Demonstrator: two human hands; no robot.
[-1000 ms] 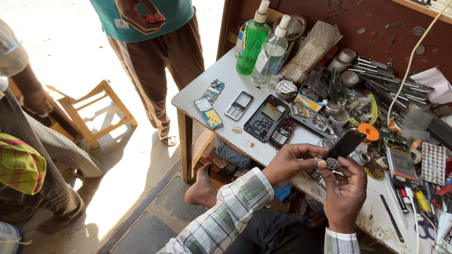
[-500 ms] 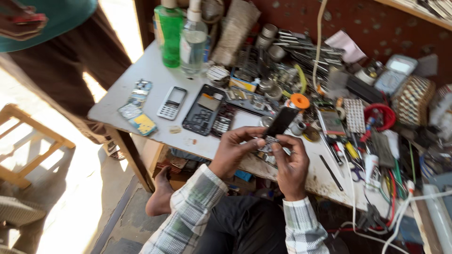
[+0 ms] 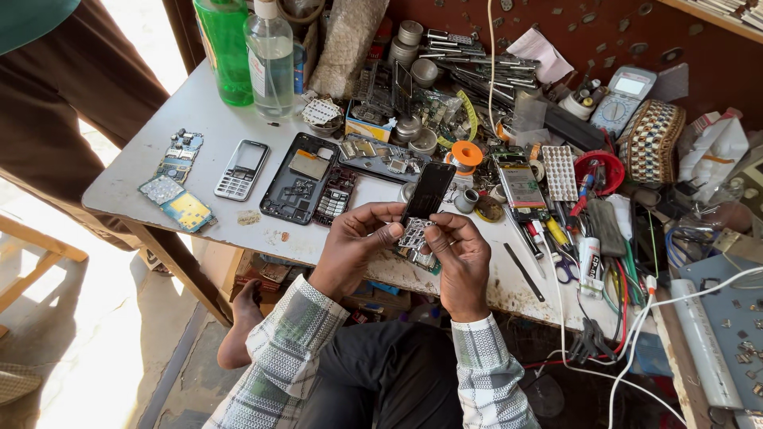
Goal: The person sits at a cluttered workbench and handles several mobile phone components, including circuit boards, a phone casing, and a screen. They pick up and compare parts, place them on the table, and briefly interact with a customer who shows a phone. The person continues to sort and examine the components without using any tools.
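From the head camera, both hands meet over the near edge of the grey table [image 3: 143,171], holding a small dismantled phone board [image 3: 416,236] with a dark screen panel [image 3: 427,191] standing up from it. The panel's long axis runs away from the person and tilts slightly right, its top end towards the orange solder spool [image 3: 466,153]. The board is silvery, pitted with key contacts, and the panel is glossy black. The left hand [image 3: 354,242] pinches the board's left side between thumb and fingers; the right hand [image 3: 461,254] grips its right edge, fingers curled. Just left lies a black phone housing [image 3: 306,176], farther left a silver keypad phone [image 3: 242,169]; bare tabletop shows beside the hands, and tools crowd the right.
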